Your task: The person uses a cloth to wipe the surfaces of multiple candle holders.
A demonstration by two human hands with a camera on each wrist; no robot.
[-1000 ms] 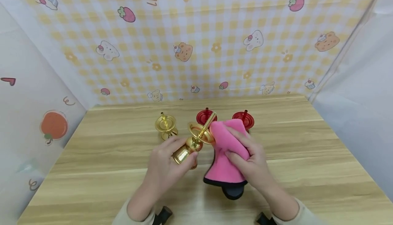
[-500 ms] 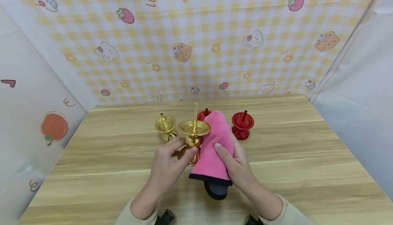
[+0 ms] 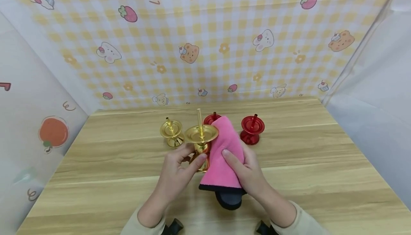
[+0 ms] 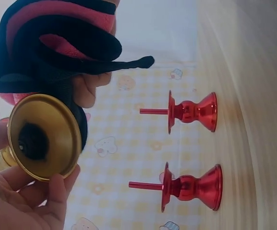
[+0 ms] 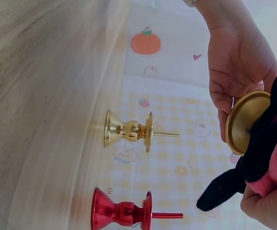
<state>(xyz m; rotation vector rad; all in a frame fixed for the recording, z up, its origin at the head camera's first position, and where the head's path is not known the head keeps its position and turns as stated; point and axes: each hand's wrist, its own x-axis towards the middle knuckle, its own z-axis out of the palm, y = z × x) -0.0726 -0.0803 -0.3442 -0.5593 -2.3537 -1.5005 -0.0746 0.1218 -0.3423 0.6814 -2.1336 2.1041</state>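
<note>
My left hand (image 3: 176, 170) grips a gold candlestick (image 3: 201, 134) by its lower body, holding it upright above the table. Its hollow base (image 4: 45, 136) faces the camera in the left wrist view, with fingers curled about the rim. A pink cloth with black trim (image 3: 223, 153) is bunched in my right hand (image 3: 248, 172), thumb on top, and lies against the candlestick's right side. In the right wrist view dark folds of the cloth (image 5: 260, 153) cover part of the gold base (image 5: 246, 122).
On the wooden table (image 3: 112, 149) behind my hands stand another gold candlestick (image 3: 171, 129) at left, a red candlestick (image 3: 212, 118) partly hidden by the cloth, and a second red candlestick (image 3: 253, 129) at right. A patterned yellow-check cloth (image 3: 205, 49) hangs at the back.
The candlestick has gone from tilted to upright. My right hand has moved left with the cloth, from the candlestick's dish down along its side, uncovering the right red candlestick.
</note>
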